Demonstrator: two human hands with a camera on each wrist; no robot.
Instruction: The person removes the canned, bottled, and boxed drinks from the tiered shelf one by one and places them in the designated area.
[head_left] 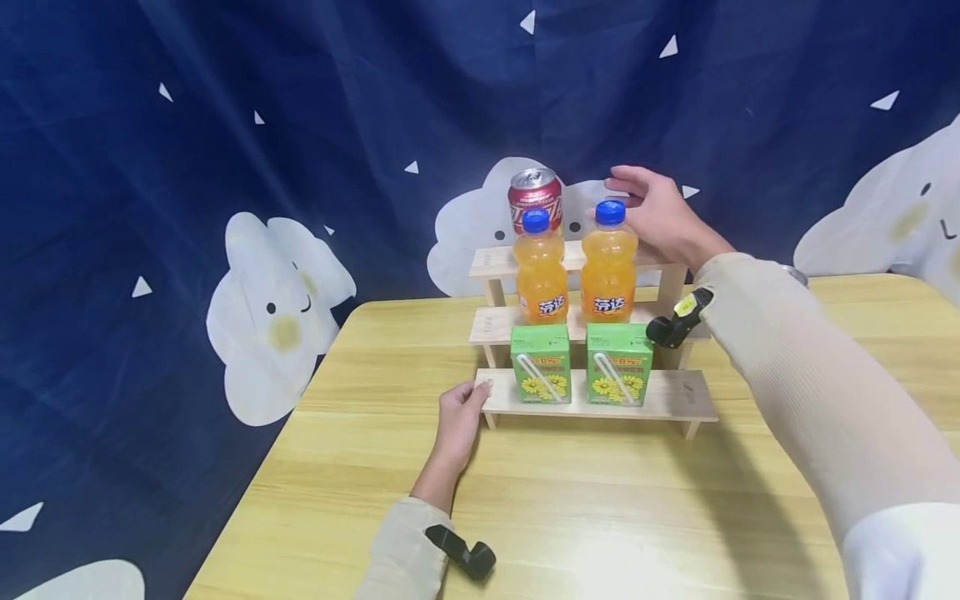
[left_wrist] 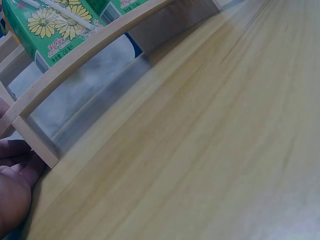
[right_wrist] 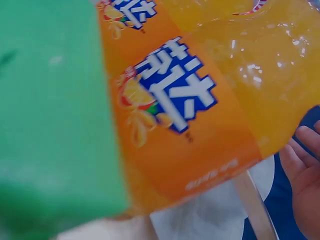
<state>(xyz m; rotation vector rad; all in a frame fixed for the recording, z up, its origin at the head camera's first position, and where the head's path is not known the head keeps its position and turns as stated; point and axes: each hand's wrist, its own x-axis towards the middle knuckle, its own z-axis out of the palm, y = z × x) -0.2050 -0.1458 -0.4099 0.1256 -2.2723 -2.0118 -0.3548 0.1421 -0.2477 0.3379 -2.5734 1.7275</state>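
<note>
A three-tier wooden stand [head_left: 678, 400] bears drinks. My left hand [head_left: 459, 421] grips the left end of its lowest tier, thumb on top and fingers underneath. Two green drink cartons [head_left: 542, 367] with yellow flowers stand on that tier. On the middle tier are two orange soda bottles [head_left: 609, 267] with blue caps. A red soda can [head_left: 535, 200] stands at the left of the top tier. My right hand [head_left: 663, 217] is over the top tier's right side, behind the right bottle, fingers loosely extended to the left. In the right wrist view, a bottle and a carton fill most of the picture.
The stand is on a light wood table [head_left: 600, 500]. A dark blue curtain [head_left: 375, 100] with clouds hangs right behind it. A silver round rim [head_left: 795, 273] shows past the right sleeve. My right forearm passes close beside the stand's right end.
</note>
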